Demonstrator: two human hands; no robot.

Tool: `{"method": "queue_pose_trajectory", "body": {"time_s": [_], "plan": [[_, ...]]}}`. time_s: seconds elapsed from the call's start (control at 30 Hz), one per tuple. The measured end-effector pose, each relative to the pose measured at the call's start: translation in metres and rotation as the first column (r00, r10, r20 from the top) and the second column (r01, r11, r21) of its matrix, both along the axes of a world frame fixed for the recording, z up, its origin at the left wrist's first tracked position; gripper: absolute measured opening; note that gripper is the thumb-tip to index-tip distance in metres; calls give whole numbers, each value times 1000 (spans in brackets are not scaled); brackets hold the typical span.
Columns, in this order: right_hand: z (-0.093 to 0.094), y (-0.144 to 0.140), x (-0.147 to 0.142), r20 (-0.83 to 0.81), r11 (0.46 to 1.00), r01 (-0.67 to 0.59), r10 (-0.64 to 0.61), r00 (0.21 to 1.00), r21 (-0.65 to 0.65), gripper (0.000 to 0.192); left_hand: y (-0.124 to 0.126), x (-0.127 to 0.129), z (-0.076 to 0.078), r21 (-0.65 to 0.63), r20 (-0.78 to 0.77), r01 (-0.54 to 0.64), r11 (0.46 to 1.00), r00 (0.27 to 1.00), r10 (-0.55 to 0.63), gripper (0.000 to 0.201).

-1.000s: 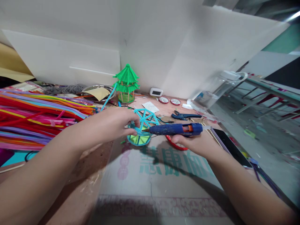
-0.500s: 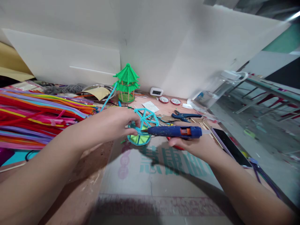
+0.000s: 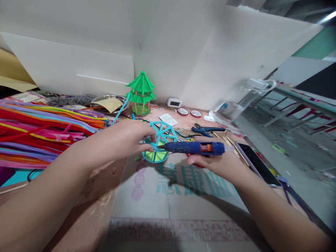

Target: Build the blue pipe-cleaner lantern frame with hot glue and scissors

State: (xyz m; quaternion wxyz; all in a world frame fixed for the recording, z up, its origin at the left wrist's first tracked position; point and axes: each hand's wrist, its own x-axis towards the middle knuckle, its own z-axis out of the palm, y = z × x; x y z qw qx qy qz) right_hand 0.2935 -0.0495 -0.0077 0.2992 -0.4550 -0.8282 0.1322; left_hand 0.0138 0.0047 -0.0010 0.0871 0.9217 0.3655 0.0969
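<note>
My left hand point(image 3: 126, 138) is closed in a pinch on the near edge of the blue frame point(image 3: 159, 141), a small wheel-shaped thing of fuzzy craft wire with a green disc at its base, which sits on the cardboard sheet point(image 3: 181, 196) spread over the counter. My right hand point(image 3: 212, 161) is wrapped around the glue gun point(image 3: 195, 147), held level, its nozzle touching the frame just beside my left fingertips. I judge the frame to be very light and springy: thin wire under soft fuzz, easy to bend out of shape and apt to slide if the nozzle pushes it, so I take it at a joint where spokes meet the rim rather than mid-spoke, and keep my fingers off the spot where hot glue lands. The gun is stiff plastic, light enough for one hand, best gripped by its body behind the hot tip. Behind the frame stands a green pavilion point(image 3: 141, 92); to the frame's left lies a heap of coloured wires point(image 3: 44, 131); to its right, pliers point(image 3: 207, 130) and, farther right, a phone point(image 3: 258, 164).
</note>
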Motion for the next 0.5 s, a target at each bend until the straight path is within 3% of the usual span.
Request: {"method": "queue_pose_trajectory", "body": {"time_s": [0.5], "plan": [[-8, 3, 4, -43, 1000, 4, -3, 999, 25, 63, 0, 0, 0, 3, -3, 11, 1000, 1000, -11, 12]]}}
